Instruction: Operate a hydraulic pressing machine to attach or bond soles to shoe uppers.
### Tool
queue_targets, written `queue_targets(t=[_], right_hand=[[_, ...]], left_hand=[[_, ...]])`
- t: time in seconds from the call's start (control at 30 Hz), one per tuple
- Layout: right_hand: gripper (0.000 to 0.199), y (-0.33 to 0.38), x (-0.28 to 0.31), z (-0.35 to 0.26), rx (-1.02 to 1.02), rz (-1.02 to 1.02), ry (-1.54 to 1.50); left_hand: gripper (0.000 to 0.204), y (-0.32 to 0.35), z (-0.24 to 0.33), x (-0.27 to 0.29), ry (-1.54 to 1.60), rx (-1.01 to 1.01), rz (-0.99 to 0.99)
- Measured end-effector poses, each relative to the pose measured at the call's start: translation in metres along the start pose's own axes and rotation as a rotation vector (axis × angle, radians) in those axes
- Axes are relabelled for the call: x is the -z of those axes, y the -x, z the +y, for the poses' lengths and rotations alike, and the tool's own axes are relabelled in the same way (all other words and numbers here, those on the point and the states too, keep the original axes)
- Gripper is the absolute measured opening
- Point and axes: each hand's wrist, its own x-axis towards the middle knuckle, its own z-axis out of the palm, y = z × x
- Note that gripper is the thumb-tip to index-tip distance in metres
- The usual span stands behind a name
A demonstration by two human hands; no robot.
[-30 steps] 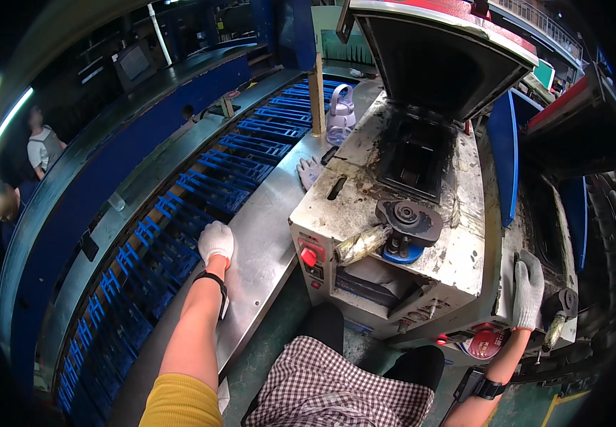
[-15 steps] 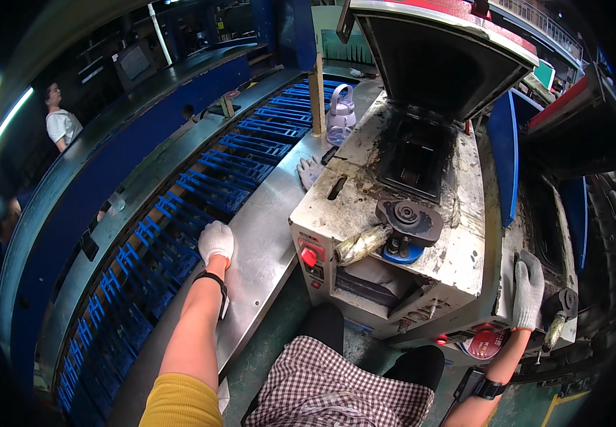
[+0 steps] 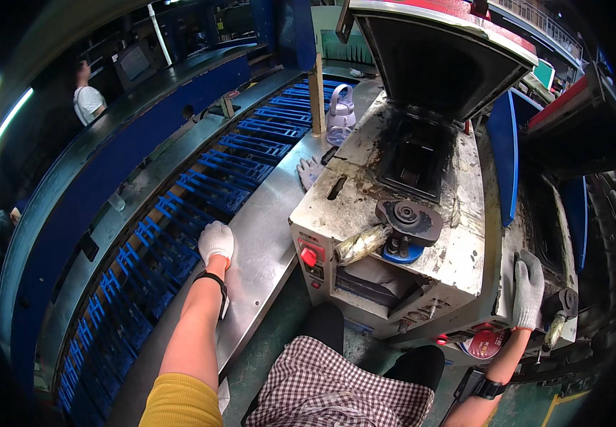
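Observation:
My left hand [image 3: 216, 242], in a white knit glove, rests on the inner edge of the metal ledge [image 3: 262, 245] beside the blue-slatted conveyor [image 3: 215, 167]. Its fingers bend down out of sight. My right hand [image 3: 529, 290], gloved too, lies with straight fingers along the near side of the right-hand machine [image 3: 504, 285]. Nothing shows in it. Between my hands stands a stained, pale press-like machine [image 3: 336, 196] with its black-lined lid [image 3: 429, 64] raised. On its front part sits a dark metal clamp [image 3: 408, 220] with a tape-wrapped handle [image 3: 361, 244].
A lilac water bottle [image 3: 341, 114] and a loose grey glove [image 3: 309, 172] sit on the ledge by a wooden post [image 3: 316, 96]. Blue panels [image 3: 504, 156] flank the right-hand machine. A person [image 3: 89, 99] in a white top stands beyond the conveyor, another at the far left.
The person in white beyond the conveyor has shifted to the right and raised an arm toward the head. The person at the far left has moved slightly. My hands stay where they were.

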Motion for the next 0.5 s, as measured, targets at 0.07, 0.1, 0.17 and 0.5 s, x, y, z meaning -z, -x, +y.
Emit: queue_targets(t=[0.07,0.1,0.17,0.5], right_hand=[[0.031,-0.0002,0.0003,-0.0001,-0.001,-0.002,0.007],[0.031,-0.0004,0.0004,-0.0002,-0.002,-0.004,0.013],[0.031,-0.0004,0.0000,0.0012,-0.003,0.001,0.016],[0.030,0.0004,0.0006,-0.0051,-0.008,-0.004,0.045]], left_hand=[[0.040,0.0006,0.0009,-0.0002,0.004,0.001,0.000],[0.040,0.0006,0.0008,-0.0001,0.007,0.003,0.001],[0.040,0.0002,0.0006,0.0002,0.003,0.003,-0.001],[0.041,0.0005,0.0009,0.0024,-0.001,0.007,-0.005]])
